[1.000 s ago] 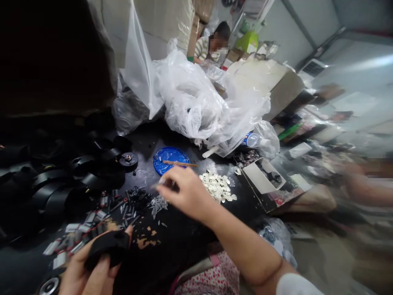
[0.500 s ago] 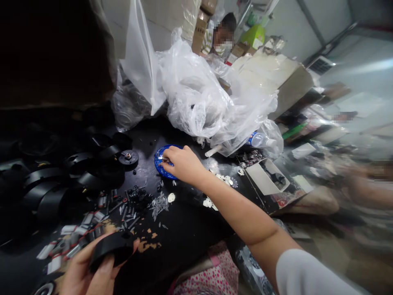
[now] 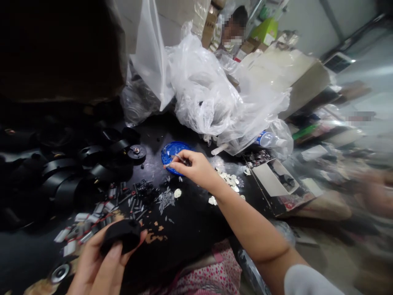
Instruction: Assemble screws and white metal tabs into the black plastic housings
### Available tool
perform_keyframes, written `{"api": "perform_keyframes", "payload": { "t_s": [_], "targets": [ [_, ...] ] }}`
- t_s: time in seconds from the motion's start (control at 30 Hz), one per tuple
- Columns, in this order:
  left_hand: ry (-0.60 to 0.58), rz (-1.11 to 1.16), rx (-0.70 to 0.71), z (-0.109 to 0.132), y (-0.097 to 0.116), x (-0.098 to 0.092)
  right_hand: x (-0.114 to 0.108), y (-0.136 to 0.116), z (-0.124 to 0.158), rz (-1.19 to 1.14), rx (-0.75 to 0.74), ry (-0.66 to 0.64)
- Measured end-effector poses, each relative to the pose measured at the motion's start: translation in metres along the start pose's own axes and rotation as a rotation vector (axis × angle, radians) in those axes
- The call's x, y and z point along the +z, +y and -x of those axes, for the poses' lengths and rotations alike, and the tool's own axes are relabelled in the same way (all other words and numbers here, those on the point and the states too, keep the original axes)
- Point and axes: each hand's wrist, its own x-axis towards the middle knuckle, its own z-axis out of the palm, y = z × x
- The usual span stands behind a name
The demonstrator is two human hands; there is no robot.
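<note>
As right hand (image 3: pixel 196 168) pinches stick (image 3: pixel 179 157), bags (image 3: pixel 208 94) crowd table (image 3: pixel 190 229).

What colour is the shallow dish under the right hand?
The dish is blue; the head view shows it best.

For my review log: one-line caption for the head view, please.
The right hand pinches a stick over the blue dish; left hand grips a black part above the cluttered table.

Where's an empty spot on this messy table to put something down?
Bare black tabletop shows between the pile of pins and the right forearm, and a smaller patch between the blue dish and the plastic bags. The left side is crowded with black curved parts and metal clips.
</note>
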Motion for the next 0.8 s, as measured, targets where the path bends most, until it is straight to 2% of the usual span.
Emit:
{"api": "perform_keyframes", "payload": {
  "t_s": [0.13, 0.2, 0.4, 0.5, 0.57, 0.73, 0.8],
  "targets": [
    [0.021, 0.072, -0.14, 0.009, 0.012, 0.02, 0.014, -0.026, 0.03, -0.558, 0.151, -0.088],
    [0.011, 0.092, -0.15, 0.011, 0.015, 0.025, 0.02, -0.04, 0.042, -0.623, 0.143, -0.099],
    [-0.07, 0.173, -0.193, 0.012, 0.018, 0.024, 0.025, -0.06, 0.057, -0.389, -0.024, -0.002],
    [-0.057, 0.115, -0.138, 0.015, 0.016, 0.024, 0.025, -0.062, 0.06, -0.299, -0.096, 0.003],
    [-0.01, 0.005, -0.056, 0.018, 0.016, 0.023, 0.023, -0.064, 0.061, -0.259, -0.118, -0.025],
    [0.072, -0.474, 0.201, 0.028, 0.019, 0.016, 0.016, -0.067, 0.066, -0.162, -0.149, -0.073],
    [0.065, -0.501, 0.216, 0.029, 0.021, 0.014, 0.016, -0.067, 0.068, -0.12, -0.193, -0.071]
  ]
}}
